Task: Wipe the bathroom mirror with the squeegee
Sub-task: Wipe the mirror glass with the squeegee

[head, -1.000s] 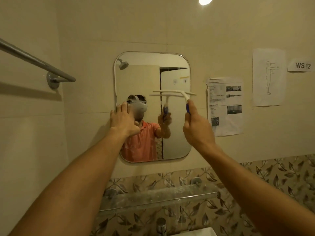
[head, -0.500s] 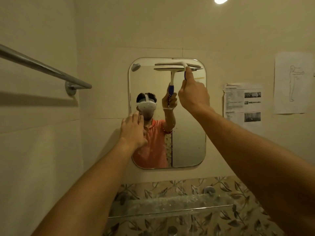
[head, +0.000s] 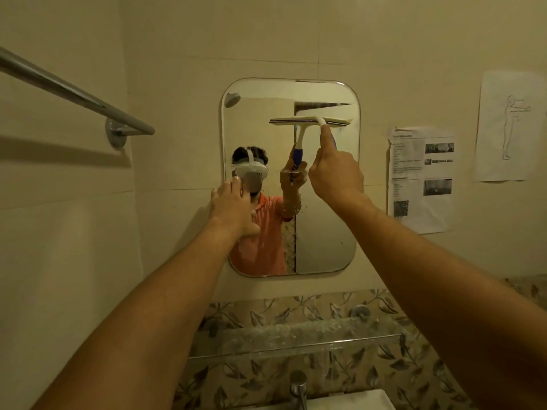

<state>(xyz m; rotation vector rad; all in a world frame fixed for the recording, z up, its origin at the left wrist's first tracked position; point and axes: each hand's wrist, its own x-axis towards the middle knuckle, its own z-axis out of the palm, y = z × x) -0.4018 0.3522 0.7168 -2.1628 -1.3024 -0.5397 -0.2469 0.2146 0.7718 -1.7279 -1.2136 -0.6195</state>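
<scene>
A rounded rectangular mirror (head: 325, 232) hangs on the beige tiled wall. My right hand (head: 336, 173) grips the blue handle of a white squeegee (head: 337, 121), index finger stretched up along its neck. The blade lies horizontal against the upper right part of the glass, a little below the top edge. My left hand (head: 232, 207) rests flat on the mirror's left edge with fingers straight. Water drops dot the glass around the middle. The reflection shows a person in an orange shirt wearing a headset.
A metal towel bar (head: 74, 93) juts from the left wall. Printed sheets (head: 420, 179) and a figure drawing (head: 507, 125) are taped right of the mirror. Below hang a glass shelf (head: 296, 340), a tap (head: 297, 389) and a white basin (head: 355, 402).
The squeegee rose to the mirror's top edge, and has now come down a short way along the right side. My left hand stays on the mirror's left edge.
</scene>
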